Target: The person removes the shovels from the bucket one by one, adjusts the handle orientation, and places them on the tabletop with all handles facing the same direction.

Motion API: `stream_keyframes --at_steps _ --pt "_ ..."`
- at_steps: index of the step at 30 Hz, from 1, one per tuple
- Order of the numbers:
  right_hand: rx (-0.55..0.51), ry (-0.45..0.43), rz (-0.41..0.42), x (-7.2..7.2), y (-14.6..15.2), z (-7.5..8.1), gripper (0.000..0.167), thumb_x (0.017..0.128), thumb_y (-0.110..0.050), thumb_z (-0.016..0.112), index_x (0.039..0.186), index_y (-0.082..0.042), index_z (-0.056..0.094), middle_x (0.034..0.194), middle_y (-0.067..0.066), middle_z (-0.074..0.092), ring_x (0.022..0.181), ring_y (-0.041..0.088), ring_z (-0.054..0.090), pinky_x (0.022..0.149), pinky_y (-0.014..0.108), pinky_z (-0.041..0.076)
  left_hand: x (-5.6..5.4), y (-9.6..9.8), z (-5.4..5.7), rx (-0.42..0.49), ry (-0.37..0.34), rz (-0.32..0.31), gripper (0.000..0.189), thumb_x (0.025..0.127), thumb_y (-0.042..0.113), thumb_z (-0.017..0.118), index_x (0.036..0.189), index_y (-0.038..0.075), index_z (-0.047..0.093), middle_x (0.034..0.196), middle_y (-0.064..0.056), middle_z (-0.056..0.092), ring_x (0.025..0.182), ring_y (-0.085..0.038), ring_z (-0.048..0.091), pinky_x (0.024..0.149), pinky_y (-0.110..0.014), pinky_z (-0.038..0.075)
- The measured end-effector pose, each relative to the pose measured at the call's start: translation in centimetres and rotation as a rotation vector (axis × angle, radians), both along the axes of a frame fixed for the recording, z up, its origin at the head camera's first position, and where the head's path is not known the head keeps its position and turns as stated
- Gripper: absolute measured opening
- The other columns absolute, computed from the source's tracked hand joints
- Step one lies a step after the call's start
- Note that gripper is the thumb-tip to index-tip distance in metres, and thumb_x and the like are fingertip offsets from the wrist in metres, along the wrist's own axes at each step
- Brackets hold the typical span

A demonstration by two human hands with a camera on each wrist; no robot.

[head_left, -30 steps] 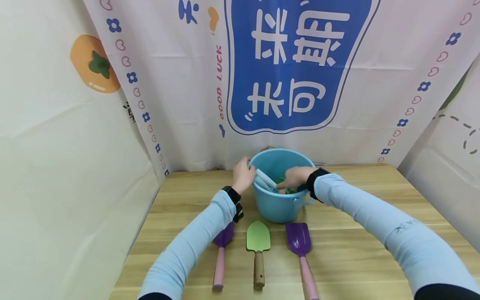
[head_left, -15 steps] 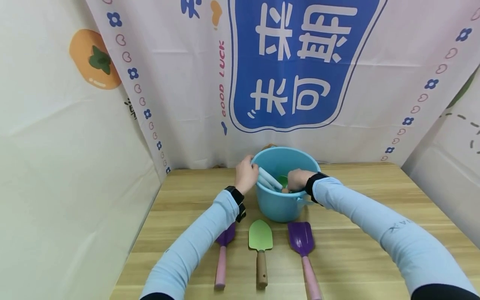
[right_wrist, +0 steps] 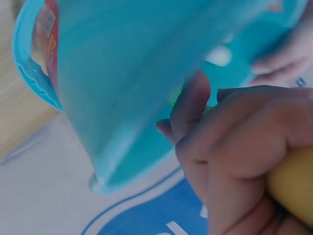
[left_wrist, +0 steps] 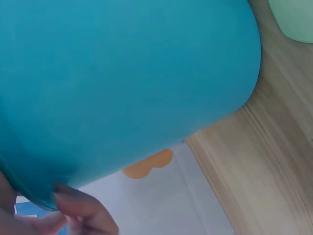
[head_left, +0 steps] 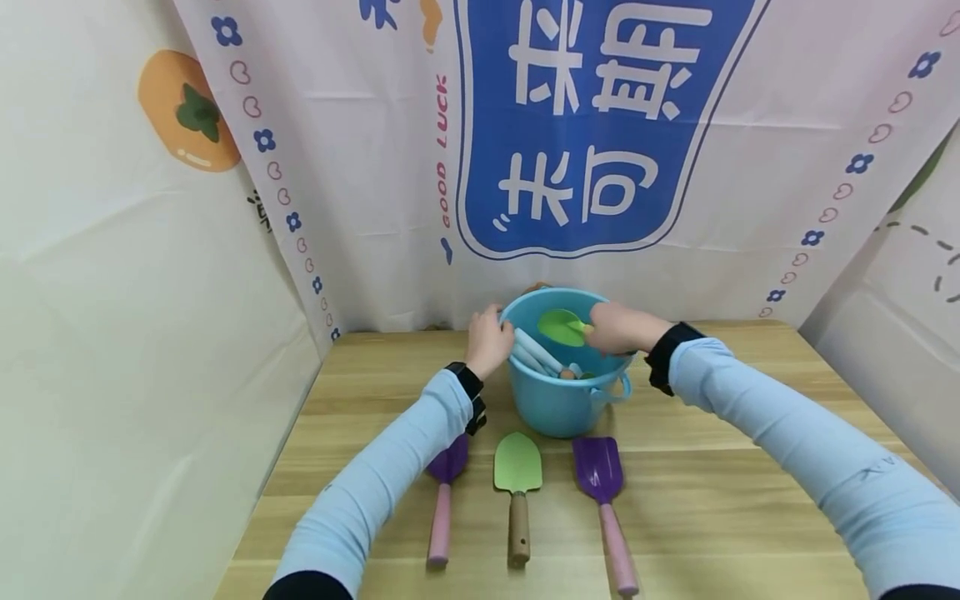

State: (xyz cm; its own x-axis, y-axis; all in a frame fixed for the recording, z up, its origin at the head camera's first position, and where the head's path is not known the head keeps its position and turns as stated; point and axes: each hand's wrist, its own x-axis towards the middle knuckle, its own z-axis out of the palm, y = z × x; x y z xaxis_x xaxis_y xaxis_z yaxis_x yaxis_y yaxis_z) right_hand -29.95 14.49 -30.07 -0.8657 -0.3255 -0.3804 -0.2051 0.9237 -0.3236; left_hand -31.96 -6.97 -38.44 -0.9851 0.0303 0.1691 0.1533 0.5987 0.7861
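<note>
A light blue bucket (head_left: 555,408) stands at the back of the table. My left hand (head_left: 489,343) grips its left rim; in the left wrist view, the fingers (left_wrist: 83,205) bend over the rim edge. My right hand (head_left: 621,327), at the bucket's right side, holds a small green shovel (head_left: 558,325), its rounded blade over the bucket's opening. In the right wrist view, a yellow handle (right_wrist: 296,183) lies in the curled right hand. Inside the bucket, pale blue handles (head_left: 534,350) lean at the left, and a brown handle end (head_left: 567,374) shows among partly hidden things.
In front of the bucket lie three hand tools: a purple shovel (head_left: 448,461) partly behind the left sleeve, a green trowel (head_left: 517,462) with a wooden handle, and another purple shovel (head_left: 597,469) with a pink handle. Behind the table hangs a printed cloth (head_left: 375,208).
My right hand has reached down into the bucket, taken hold of the green shovel and lifted it towards the bucket's top. My left hand stays on the rim.
</note>
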Motion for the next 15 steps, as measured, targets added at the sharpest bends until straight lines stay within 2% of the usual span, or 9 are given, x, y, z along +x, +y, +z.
stream_keyframes --at_steps 4,6,8,11,13,15 --pt "-0.102 0.058 0.007 2.0 1.3 1.0 0.028 0.105 -0.013 0.046 0.085 -0.002 0.063 0.067 0.003 0.059 0.049 0.010 0.048 0.051 0.023 0.043 0.1 -0.3 0.3 -0.046 -0.021 0.055 0.050 0.110 0.029 0.055 0.152 0.002 0.052 0.143 -0.030 0.046 0.124 -0.041 0.054 0.104 -0.051 0.051" --pt "-0.161 0.077 0.013 3.1 2.1 1.3 0.028 0.105 -0.015 0.049 0.088 -0.001 0.066 0.068 0.003 0.061 0.050 0.010 0.048 0.050 0.023 0.043 0.3 -0.4 0.6 -0.077 0.003 0.069 0.049 0.110 0.036 0.055 0.150 0.006 0.056 0.139 -0.027 0.046 0.120 -0.038 0.054 0.100 -0.049 0.050" --pt "-0.231 0.065 0.011 4.2 2.8 1.5 0.027 0.105 -0.016 0.049 0.097 0.002 0.068 0.070 0.002 0.061 0.051 0.010 0.047 0.049 0.023 0.042 0.5 -0.4 0.8 -0.092 0.056 0.067 0.045 0.110 0.037 0.055 0.144 0.008 0.062 0.135 -0.025 0.051 0.120 -0.037 0.052 0.100 -0.049 0.048" --pt "-0.327 0.048 0.004 6.0 3.9 1.5 0.030 0.107 -0.018 0.051 0.115 0.006 0.066 0.078 0.003 0.065 0.053 0.010 0.048 0.049 0.023 0.042 0.9 -0.1 1.5 -0.073 0.153 0.002 0.039 0.111 0.034 0.055 0.134 0.006 0.069 0.128 -0.023 0.061 0.118 -0.036 0.055 0.100 -0.048 0.048" --pt "-0.390 0.034 -0.006 7.1 4.6 1.4 0.033 0.108 -0.019 0.051 0.123 0.008 0.063 0.083 0.004 0.065 0.055 0.011 0.048 0.048 0.024 0.042 1.2 0.3 2.0 -0.022 0.208 -0.073 0.036 0.111 0.030 0.055 0.129 0.002 0.071 0.122 -0.022 0.068 0.114 -0.035 0.061 0.100 -0.046 0.052" --pt "-0.437 0.031 -0.011 8.2 5.2 1.1 0.033 0.110 -0.021 0.052 0.124 0.006 0.063 0.083 0.004 0.064 0.054 0.010 0.049 0.047 0.024 0.042 1.6 0.8 2.6 0.042 0.229 -0.157 0.034 0.111 0.026 0.055 0.125 0.000 0.072 0.117 -0.020 0.072 0.108 -0.032 0.066 0.096 -0.042 0.055"
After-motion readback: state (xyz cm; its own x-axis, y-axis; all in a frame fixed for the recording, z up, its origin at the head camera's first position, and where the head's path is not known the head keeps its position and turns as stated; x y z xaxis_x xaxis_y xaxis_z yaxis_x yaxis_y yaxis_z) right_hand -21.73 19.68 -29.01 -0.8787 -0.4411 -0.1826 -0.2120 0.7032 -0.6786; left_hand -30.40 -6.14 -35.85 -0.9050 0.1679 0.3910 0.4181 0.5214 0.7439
